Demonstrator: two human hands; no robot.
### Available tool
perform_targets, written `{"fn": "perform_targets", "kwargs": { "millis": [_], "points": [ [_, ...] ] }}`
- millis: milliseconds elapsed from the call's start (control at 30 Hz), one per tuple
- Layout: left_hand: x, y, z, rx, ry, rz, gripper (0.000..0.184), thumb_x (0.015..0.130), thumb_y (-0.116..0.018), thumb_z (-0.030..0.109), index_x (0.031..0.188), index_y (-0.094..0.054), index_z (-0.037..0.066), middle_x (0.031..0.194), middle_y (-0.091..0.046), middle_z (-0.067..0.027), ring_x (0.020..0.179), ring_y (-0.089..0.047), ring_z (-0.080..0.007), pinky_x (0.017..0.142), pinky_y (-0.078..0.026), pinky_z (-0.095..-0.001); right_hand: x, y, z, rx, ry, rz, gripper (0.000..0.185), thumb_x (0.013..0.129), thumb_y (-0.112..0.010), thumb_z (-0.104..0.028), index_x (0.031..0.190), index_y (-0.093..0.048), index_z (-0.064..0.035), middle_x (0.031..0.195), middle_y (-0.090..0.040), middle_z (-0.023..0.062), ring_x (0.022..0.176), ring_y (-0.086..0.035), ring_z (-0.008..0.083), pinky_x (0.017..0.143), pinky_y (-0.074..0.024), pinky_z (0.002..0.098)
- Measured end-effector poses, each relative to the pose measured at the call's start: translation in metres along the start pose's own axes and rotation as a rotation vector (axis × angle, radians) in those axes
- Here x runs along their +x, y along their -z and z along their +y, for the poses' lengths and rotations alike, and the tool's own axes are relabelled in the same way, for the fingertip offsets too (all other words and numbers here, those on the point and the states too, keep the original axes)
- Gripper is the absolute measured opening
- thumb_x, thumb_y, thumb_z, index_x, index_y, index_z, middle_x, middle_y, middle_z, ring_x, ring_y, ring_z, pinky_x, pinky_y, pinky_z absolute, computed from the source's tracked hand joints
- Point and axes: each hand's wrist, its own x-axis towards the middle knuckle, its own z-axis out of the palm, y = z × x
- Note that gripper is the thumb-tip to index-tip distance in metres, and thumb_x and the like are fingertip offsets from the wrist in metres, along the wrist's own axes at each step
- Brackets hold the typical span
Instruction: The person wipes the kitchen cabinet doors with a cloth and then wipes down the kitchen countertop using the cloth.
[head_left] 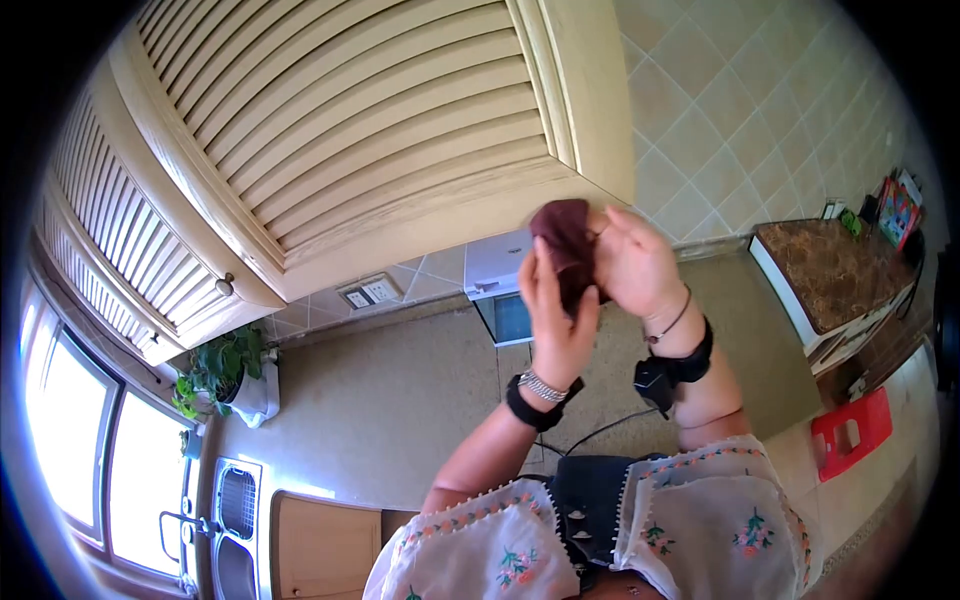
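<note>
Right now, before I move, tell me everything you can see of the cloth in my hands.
The cloth is dark maroon, plain and soft-looking, bunched into folds. It's held up near the cabinet's lower edge; whether it touches the wood, I can't tell. Your left hand grips its lower part, and your right hand is against its right side. Its underside is hidden.

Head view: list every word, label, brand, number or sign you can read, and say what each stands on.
None can be read.
Pale box under the cabinet: one small dark mark, too small to read.
Colourful packet at far right: printing too small and blurred to read.
Dark red cloth: no lettering visible.
</note>
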Motion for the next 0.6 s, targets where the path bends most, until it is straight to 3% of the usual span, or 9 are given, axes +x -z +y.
{"fn": "perform_targets", "kwargs": {
  "millis": [133, 200, 333, 467, 533, 600],
  "points": [
    [-0.006, -0.013, -0.002, -0.099, 0.05, -0.058, 0.077, 0.078, -0.059, -0.001, 0.143, -0.018, -0.003, 0.136, -0.027, -0.0252, 0.125, -0.033, -0.0366, 0.104, -0.03, -0.038, -0.007, -0.001, -0.003, -0.086, 0.038, 0.06, 0.044, 0.095, -0.039, -0.032, 0.122, -0.048, 0.0015, 0.118, -0.057, 0.0126, 0.111, -0.052, 0.0239, 0.1, -0.0368, 0.0382],
    [-0.008, -0.008, -0.004, 0.0, 0.024, -0.017, 0.077, 0.078, -0.06, -0.001, 0.144, -0.02, 0.0, 0.136, -0.031, -0.0213, 0.122, -0.038, -0.032, 0.101, -0.033, -0.0357, -0.001, -0.003, 0.006, -0.078, 0.053, 0.093, 0.042, 0.094, -0.04, -0.031, 0.121, -0.049, 0.0008, 0.117, -0.057, 0.012, 0.109, -0.053, 0.0235, 0.099, -0.0378, 0.0379],
    [-0.006, 0.013, -0.009, 0.124, 0.008, 0.053, 0.074, 0.079, -0.058, -0.002, 0.143, -0.021, 0.0, 0.138, -0.029, -0.0209, 0.125, -0.035, -0.0321, 0.103, -0.031, -0.0367, 0.02, -0.008, 0.03, -0.014, 0.011, -0.002, 0.039, 0.094, -0.043, -0.031, 0.117, -0.051, -0.0002, 0.111, -0.059, 0.01, 0.102, -0.055, 0.0217, 0.096, -0.0404, 0.0355],
    [-0.007, 0.014, -0.009, -0.013, 0.085, 0.08, 0.075, 0.08, -0.059, -0.001, 0.144, -0.02, 0.001, 0.139, -0.027, -0.02, 0.125, -0.035, -0.0317, 0.103, -0.03, -0.0371, 0.022, -0.011, 0.033, -0.008, 0.014, 0.089, 0.038, 0.094, -0.042, -0.03, 0.116, -0.051, 0.0003, 0.109, -0.059, 0.011, 0.102, -0.055, 0.0219, 0.096, -0.0403, 0.0355],
    [-0.008, 0.01, -0.009, 0.135, 0.016, 0.034, 0.075, 0.08, -0.06, 0.0, 0.144, -0.021, 0.001, 0.14, -0.028, -0.0209, 0.126, -0.034, -0.0324, 0.104, -0.029, -0.0373, 0.016, -0.002, 0.024, -0.024, 0.043, -0.172, 0.039, 0.095, -0.04, -0.029, 0.118, -0.051, 0.0009, 0.112, -0.059, 0.0119, 0.103, -0.055, 0.0227, 0.098, -0.0395, 0.0365],
    [-0.01, 0.004, -0.011, 0.144, -0.047, -0.071, 0.074, 0.08, -0.062, 0.002, 0.142, -0.022, -0.002, 0.14, -0.028, -0.0219, 0.129, -0.032, -0.0314, 0.105, -0.028, -0.0372, 0.002, 0.003, 0.013, -0.014, 0.114, -0.009, 0.041, 0.096, -0.038, -0.029, 0.119, -0.051, 0.0019, 0.117, -0.058, 0.014, 0.108, -0.054, 0.0236, 0.098, -0.039, 0.0379]
  ]
}}
